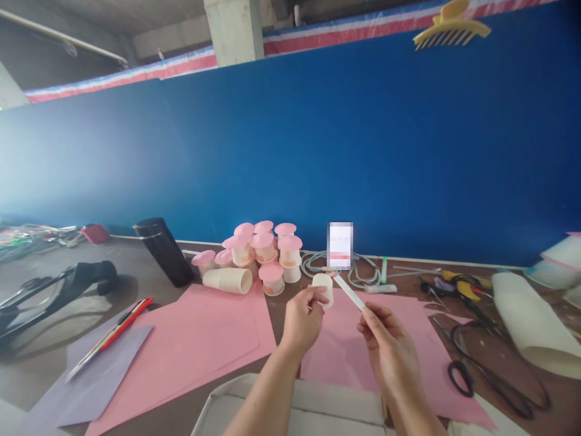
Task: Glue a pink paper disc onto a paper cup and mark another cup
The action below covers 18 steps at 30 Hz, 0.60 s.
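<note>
My left hand (305, 322) is closed on a small white paper cup (323, 283), held above a pink sheet (340, 345). In my right hand (388, 339) is a slim white stick (350, 292), pinched near its lower end. The stick's far end, which looks pinkish, points up-left and comes close to the cup's right side; I cannot tell whether they touch. Beyond my left hand stands a group of paper cups topped with pink paper discs (271, 272). Beside them a stack of plain paper cups (227, 281) lies on its side.
Pink sheets (209, 333) and a purple sheet (104, 369) lie left, with a red utility knife (118, 330) on top. A black bottle (164, 251) stands behind. Scissors (460, 378), pliers (463, 284) and a white roll (531, 321) are at right. An open white box (336, 396) sits below my forearms.
</note>
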Each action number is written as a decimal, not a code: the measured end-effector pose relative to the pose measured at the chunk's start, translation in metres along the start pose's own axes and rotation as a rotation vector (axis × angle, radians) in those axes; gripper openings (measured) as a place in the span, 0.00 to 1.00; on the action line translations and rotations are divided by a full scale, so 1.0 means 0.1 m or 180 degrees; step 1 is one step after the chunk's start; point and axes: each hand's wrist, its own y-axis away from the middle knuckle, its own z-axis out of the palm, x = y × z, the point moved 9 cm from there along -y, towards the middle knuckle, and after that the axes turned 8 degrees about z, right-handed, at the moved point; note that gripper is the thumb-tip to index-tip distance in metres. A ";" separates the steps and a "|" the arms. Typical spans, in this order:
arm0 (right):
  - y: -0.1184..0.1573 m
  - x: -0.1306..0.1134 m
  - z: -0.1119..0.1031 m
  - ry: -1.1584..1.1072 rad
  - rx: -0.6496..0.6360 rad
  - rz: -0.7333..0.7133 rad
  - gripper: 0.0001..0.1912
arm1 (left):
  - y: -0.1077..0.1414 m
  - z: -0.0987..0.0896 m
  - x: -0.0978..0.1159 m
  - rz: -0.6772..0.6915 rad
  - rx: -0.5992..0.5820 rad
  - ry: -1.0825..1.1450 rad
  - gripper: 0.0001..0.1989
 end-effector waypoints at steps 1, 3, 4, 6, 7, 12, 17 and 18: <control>0.00 0.00 0.00 0.0105 0.0020 -0.0021 0.20 | -0.01 0.01 -0.02 -0.0131 0.0012 0.0426 0.21; 0.01 -0.01 -0.01 0.0354 0.0070 -0.0078 0.23 | -0.02 0.02 -0.03 -0.0285 -0.0001 0.1108 0.23; 0.02 -0.01 -0.01 0.0482 0.0083 -0.0094 0.24 | -0.02 0.03 -0.02 -0.0328 -0.0034 0.1362 0.24; 0.04 0.00 0.00 0.0683 0.0080 -0.0083 0.26 | -0.01 0.06 0.02 -0.0372 -0.0175 0.1731 0.26; 0.05 0.00 0.01 0.0715 0.0062 -0.0074 0.26 | 0.00 0.09 0.04 -0.0386 -0.0271 0.1843 0.26; 0.06 -0.08 0.05 0.0055 -0.0047 -0.0202 0.27 | 0.04 0.21 0.06 -0.0428 -0.0686 0.1730 0.16; 0.04 -0.06 0.07 -0.0160 -0.0129 -0.0027 0.20 | 0.13 0.37 0.00 -0.0676 -0.1230 0.1304 0.17; 0.04 -0.04 0.07 -0.0065 -0.0117 0.0024 0.20 | 0.17 0.41 -0.01 -0.0760 -0.1368 0.1302 0.18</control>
